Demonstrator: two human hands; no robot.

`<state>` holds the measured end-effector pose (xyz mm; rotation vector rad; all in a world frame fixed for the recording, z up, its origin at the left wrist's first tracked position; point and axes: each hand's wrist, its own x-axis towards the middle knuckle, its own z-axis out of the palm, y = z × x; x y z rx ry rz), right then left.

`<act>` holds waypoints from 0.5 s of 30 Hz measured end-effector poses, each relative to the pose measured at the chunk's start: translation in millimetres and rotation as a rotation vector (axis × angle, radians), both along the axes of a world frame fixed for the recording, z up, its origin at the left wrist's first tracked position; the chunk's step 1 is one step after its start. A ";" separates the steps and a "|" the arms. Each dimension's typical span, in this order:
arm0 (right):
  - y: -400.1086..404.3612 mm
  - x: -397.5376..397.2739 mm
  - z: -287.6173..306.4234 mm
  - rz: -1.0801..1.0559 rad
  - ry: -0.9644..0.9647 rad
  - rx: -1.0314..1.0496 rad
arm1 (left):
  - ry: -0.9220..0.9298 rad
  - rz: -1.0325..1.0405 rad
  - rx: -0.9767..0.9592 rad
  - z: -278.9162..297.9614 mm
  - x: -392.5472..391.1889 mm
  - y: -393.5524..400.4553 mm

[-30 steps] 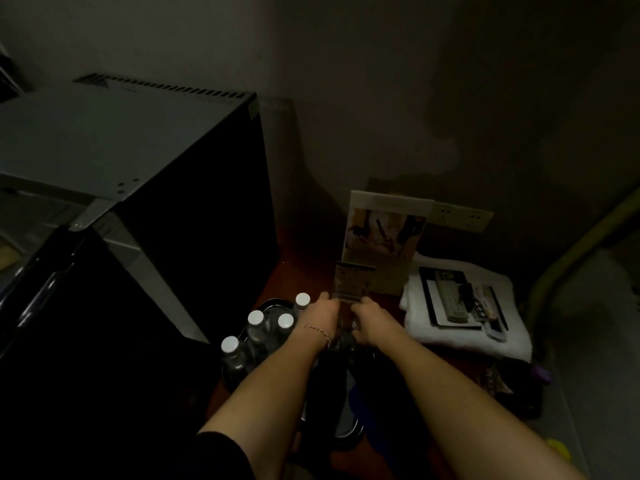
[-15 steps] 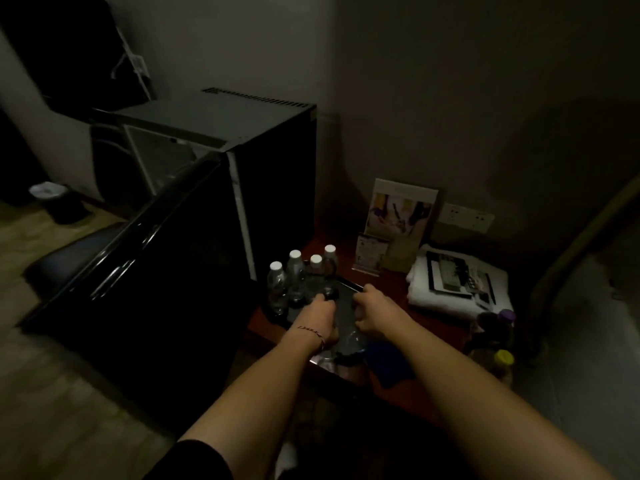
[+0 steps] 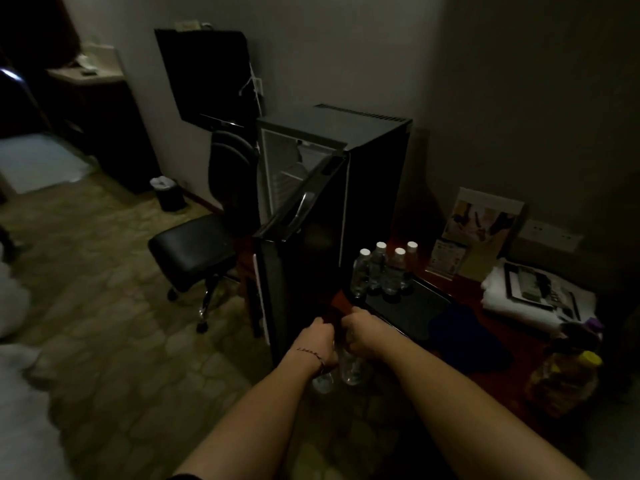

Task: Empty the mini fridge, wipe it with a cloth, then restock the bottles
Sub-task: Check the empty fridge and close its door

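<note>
- The left hand (image 3: 320, 341) is curled around the top of a clear water bottle (image 3: 323, 381), whose lower end hangs below the wrist; a thin bracelet (image 3: 310, 352) circles that wrist.
- The right hand (image 3: 360, 332) grips a second clear bottle (image 3: 351, 367) by its upper part, its body hanging down between the two forearms.
- The two hands are just beside each other, knuckles almost touching, above the patterned floor (image 3: 114, 306).
- Just beyond the hands stands the black mini fridge (image 3: 363, 161), its door (image 3: 298, 258) swung open towards the person; the pale interior (image 3: 287, 168) shows above the door's top edge, but the dim light hides what it holds.
- Beyond and to the right of the right hand, four white-capped bottles (image 3: 384, 268) stand clustered at the far left corner of a dark tray (image 3: 412, 308) on a reddish low table (image 3: 519, 344).
- Right of the tray lies a dark blue cloth (image 3: 464, 336).
- Further right are a folded white towel (image 3: 540, 306) and a yellow-capped container (image 3: 568, 379).
- Left of the left hand, well apart, stands a black swivel chair (image 3: 197, 247).
</note>
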<state>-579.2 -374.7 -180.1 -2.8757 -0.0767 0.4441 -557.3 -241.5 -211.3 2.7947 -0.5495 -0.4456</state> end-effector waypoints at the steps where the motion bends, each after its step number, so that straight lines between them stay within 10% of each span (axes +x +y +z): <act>1: 15.7 1.7 0.6 -0.005 -0.004 -0.003 | 0.002 0.000 0.000 -1.5 -1.0 16.6; 15: 232.7 9.3 -35.8 -0.046 0.141 -0.022 | 0.018 -0.065 -0.008 -17.6 17.5 225.8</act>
